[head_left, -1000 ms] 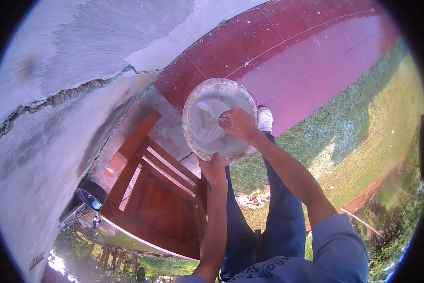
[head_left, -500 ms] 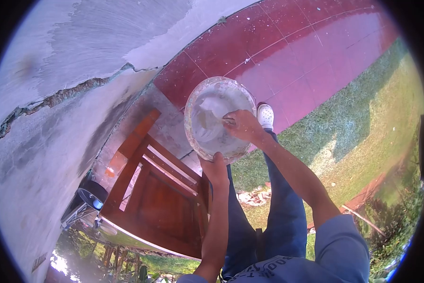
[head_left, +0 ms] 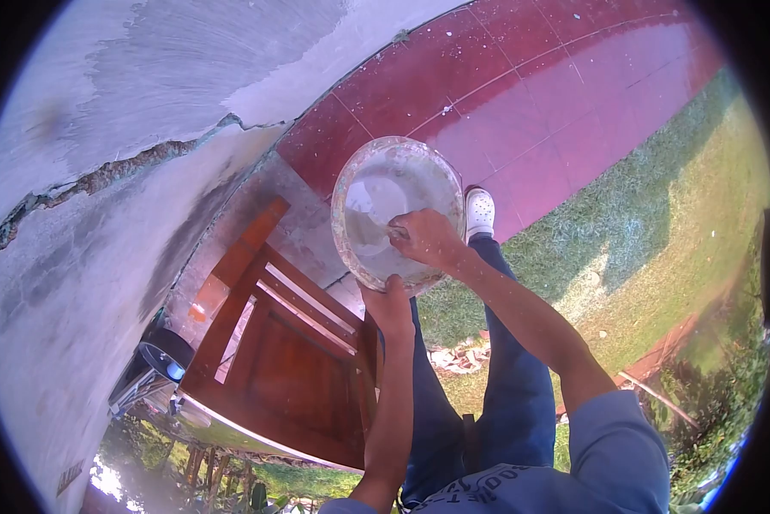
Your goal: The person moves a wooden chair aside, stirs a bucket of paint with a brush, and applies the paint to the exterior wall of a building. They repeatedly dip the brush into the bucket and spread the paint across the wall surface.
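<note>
A round bucket (head_left: 344,244) with a crusted, splattered rim is held up in front of me, with whitish material inside. My left hand (head_left: 389,304) grips its near rim, thumb over the edge. Over the inside of the bucket, my right hand (head_left: 428,238) is closed around the handle of a tool. The tool's pale, flat end (head_left: 366,229) reaches down toward the whitish material; its exact outline is hard to make out.
A brown wooden chair (head_left: 291,377) stands at the lower left, beside a dark round container (head_left: 167,353). The cracked, plastered wall (head_left: 128,231) runs along the left. Red tiles (head_left: 488,111) border grass (head_left: 633,248) on the right.
My right hand has moved slightly left and down inside the bucket with the tool. The bucket has shifted slightly to the left, my left hand still on its rim.
</note>
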Action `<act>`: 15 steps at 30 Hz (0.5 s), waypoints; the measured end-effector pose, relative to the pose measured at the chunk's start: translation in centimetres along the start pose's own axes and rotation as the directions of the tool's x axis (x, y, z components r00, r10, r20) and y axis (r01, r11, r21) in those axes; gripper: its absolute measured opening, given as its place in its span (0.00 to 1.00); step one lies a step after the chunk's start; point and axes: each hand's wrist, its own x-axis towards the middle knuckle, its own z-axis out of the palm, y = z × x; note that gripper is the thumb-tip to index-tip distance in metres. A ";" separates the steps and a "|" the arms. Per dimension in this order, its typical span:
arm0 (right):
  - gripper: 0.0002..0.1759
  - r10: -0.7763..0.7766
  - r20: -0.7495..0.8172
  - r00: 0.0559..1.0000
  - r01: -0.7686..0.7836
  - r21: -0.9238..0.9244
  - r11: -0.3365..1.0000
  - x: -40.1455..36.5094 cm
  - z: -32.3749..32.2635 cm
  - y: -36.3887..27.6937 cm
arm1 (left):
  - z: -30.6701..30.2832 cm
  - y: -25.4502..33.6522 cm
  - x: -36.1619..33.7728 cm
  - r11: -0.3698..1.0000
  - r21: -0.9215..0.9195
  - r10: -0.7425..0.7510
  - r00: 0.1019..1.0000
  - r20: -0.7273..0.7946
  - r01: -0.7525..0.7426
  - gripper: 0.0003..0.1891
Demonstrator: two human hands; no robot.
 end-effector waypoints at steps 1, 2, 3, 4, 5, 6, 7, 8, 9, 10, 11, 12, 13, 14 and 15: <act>0.11 -0.003 -0.001 1.000 0.003 0.001 1.000 0.4 0.0 0.2 | -0.1 0.1 0.0 1.000 0.000 0.003 1.000 -0.001 -0.003 0.30; 0.12 0.071 -0.039 0.997 -0.070 0.032 0.997 1.0 -0.3 0.7 | -0.1 0.2 0.1 1.000 0.003 0.027 1.000 -0.010 -0.027 0.30; 0.12 0.146 -0.073 0.987 -0.142 0.065 0.988 1.4 -0.4 1.0 | -0.1 0.2 0.1 0.999 0.007 0.049 0.999 -0.019 -0.049 0.30; 0.12 0.149 -0.073 0.986 -0.144 0.065 0.987 1.6 -0.2 1.0 | -0.1 0.3 0.2 0.999 0.008 0.047 0.999 -0.018 -0.047 0.30; 0.13 0.155 -0.144 0.977 -0.138 0.119 0.983 1.6 0.1 0.9 | -0.3 0.3 0.2 1.000 0.020 0.017 1.000 0.000 -0.017 0.32; 0.13 0.164 -0.215 0.963 -0.128 0.170 0.977 1.4 0.4 0.9 | -0.4 0.2 0.2 0.999 0.031 -0.015 1.000 0.018 0.014 0.34; 0.13 0.166 -0.215 0.962 -0.132 0.167 0.977 1.2 0.7 0.9 | -0.4 0.3 0.1 0.999 0.029 -0.019 1.000 0.021 0.018 0.34; 0.15 0.113 -0.121 0.986 -0.097 0.130 0.987 0.9 1.0 0.7 | -0.3 0.5 0.1 1.000 0.005 -0.010 1.000 0.026 0.010 0.34; 0.17 0.061 -0.024 0.998 -0.058 0.100 0.993 0.5 1.2 0.7 | -0.2 0.7 0.0 1.000 -0.016 0.001 1.000 0.029 0.000 0.34; 0.17 0.058 -0.025 0.998 -0.056 0.102 0.993 0.3 1.1 1.0 | -0.3 0.8 0.1 1.000 -0.015 0.003 1.000 0.027 -0.003 0.34; 0.14 0.017 0.040 0.999 -0.019 0.043 0.999 -0.1 1.0 1.4 | -0.5 0.9 0.2 1.000 -0.029 0.003 1.000 0.024 -0.002 0.34; 0.13 -0.019 0.107 0.994 0.021 -0.015 1.000 -0.4 0.9 1.7 | -0.7 1.0 0.3 0.999 -0.043 0.002 1.000 0.022 -0.001 0.34; 0.13 -0.020 0.105 0.994 0.021 -0.015 1.000 -0.2 0.3 1.6 | -1.0 0.8 0.6 0.999 -0.042 0.003 1.000 0.023 -0.002 0.34; 0.14 0.046 0.157 0.987 -0.028 -0.117 0.993 0.3 -0.4 1.6 | -1.3 0.6 0.8 0.999 -0.042 0.023 1.000 0.008 -0.023 0.32; 0.16 0.116 0.202 0.973 -0.071 -0.221 0.973 0.5 -1.0 1.6 | -1.5 0.3 0.9 0.998 -0.042 0.042 0.999 -0.008 -0.042 0.31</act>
